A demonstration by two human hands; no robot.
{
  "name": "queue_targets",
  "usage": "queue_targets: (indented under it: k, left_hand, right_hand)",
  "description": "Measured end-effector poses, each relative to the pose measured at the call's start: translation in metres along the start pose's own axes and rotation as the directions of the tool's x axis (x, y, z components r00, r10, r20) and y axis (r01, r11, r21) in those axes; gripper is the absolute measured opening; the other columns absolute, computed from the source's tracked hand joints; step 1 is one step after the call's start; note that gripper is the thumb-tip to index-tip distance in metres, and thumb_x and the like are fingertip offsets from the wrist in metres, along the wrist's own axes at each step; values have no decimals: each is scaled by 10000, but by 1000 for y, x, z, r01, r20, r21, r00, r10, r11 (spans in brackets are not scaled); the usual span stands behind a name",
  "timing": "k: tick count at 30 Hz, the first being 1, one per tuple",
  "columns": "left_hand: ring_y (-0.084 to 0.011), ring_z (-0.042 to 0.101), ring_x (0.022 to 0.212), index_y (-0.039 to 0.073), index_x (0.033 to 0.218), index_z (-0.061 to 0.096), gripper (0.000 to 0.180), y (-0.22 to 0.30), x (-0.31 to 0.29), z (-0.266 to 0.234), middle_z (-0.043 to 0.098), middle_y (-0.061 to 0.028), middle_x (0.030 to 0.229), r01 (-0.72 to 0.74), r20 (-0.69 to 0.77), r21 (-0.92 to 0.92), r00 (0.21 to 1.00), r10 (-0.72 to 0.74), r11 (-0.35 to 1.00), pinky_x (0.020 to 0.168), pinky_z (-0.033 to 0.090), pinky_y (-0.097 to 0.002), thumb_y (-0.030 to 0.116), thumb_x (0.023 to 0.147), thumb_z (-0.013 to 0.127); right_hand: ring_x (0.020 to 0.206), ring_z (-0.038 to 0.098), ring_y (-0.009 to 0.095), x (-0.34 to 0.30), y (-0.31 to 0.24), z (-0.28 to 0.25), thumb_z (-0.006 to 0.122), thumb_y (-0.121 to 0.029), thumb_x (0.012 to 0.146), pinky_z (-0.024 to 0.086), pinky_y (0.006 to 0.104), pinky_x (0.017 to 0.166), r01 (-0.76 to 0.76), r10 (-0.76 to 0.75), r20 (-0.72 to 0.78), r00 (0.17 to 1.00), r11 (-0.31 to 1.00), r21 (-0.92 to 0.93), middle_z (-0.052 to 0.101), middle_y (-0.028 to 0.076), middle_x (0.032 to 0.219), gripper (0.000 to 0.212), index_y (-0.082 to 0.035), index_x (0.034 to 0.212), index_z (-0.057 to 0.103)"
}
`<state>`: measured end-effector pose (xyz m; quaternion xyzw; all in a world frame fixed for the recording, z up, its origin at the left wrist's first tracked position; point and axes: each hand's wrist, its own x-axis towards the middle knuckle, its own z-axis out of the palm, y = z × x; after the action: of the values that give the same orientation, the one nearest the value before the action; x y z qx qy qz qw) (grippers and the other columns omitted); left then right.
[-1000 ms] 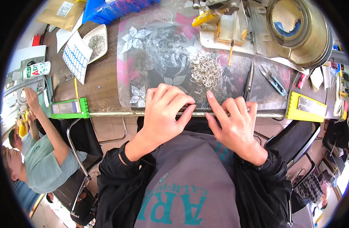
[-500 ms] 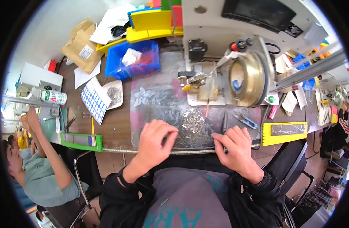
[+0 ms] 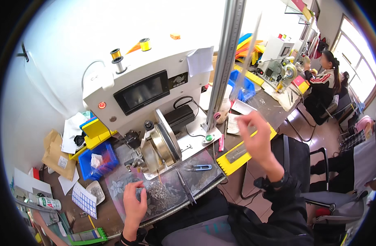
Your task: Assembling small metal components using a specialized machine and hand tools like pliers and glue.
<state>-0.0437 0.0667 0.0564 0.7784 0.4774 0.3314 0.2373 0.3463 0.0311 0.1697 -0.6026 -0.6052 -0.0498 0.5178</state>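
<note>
My left hand (image 3: 134, 203) rests low over the mat, its fingers loosely bent and thumb apart, with nothing visible in them. Just right of it lies a pile of fine silvery metal bits (image 3: 162, 194). My right hand (image 3: 257, 141) is raised at the right, above a yellow toothed tray (image 3: 259, 143) carrying a grey strip (image 3: 237, 153). Its bent fingers are blurred, so whatever they may hold cannot be made out. Dark tweezers (image 3: 185, 186) and blue-handled snips (image 3: 200, 167) lie on the mat between my hands.
A white machine with a screen (image 3: 143, 92) and a brass-coloured wheel (image 3: 155, 153) stands ahead. Its upright metal post (image 3: 225, 61) rises near my right hand. Leftward are a blue bin (image 3: 87, 166), a white dish (image 3: 98, 192) and a green tray (image 3: 87, 237). Another person (image 3: 325, 82) sits far right.
The view has swung to the right. My right hand has lifted from beside the metal bits to above the yellow tray. My left hand stays near the pile.
</note>
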Motion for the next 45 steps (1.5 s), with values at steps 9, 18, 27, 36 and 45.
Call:
queue_targets:
  k: [9, 18, 27, 36, 45]
  left_hand:
    - [-302, 597, 888, 24, 1061, 632, 204, -6, -7, 4, 623, -117, 918, 26, -18, -15, 1000, -26, 1000, 803, 460, -383, 39, 858, 625]
    - [-278, 601, 851, 21, 1032, 644, 170, -15, -4, 2, 627, -110, 896, 61, -49, -15, 997, -62, 998, 739, 451, -359, 39, 864, 620]
    - [-279, 600, 824, 16, 955, 653, 106, -9, -3, 5, 632, -114, 881, 62, -76, -23, 995, -63, 998, 719, 453, -360, 32, 854, 629]
    - [-288, 600, 824, 19, 935, 655, 83, 1, -2, 4, 635, -120, 870, 61, -68, 29, 996, -59, 998, 724, 451, -358, 34, 857, 636]
    - [-288, 598, 813, 26, 934, 660, 74, -2, -11, 3, 633, -115, 852, 65, -60, 76, 996, -60, 995, 759, 440, -365, 31, 867, 630]
  right_hand:
    - [938, 634, 192, 86, 54, -17, 666, -193, 913, 466, 338, 839, -65, 48, -322, 945, 997, -42, 682, 72, 980, 205, -56, 1059, 710]
    - [1020, 625, 192, 85, 67, 3, 676, -272, 913, 451, 380, 909, -120, 126, -125, 984, 991, 52, 698, 63, 1069, 276, -66, 1095, 710]
    - [944, 641, 100, 99, 73, -6, 654, -170, 947, 528, 273, 864, -108, 189, -198, 962, 928, 358, 679, 76, 1107, 276, 15, 1150, 681]
    - [896, 626, 86, 112, 70, 3, 640, -258, 959, 505, 262, 852, -32, 134, -202, 970, 896, 442, 698, 50, 996, 316, 33, 1071, 693]
    - [950, 657, 141, 80, 82, 3, 701, -278, 908, 490, 373, 917, -79, 133, -123, 983, 926, 369, 717, 55, 1072, 286, -44, 1072, 721]
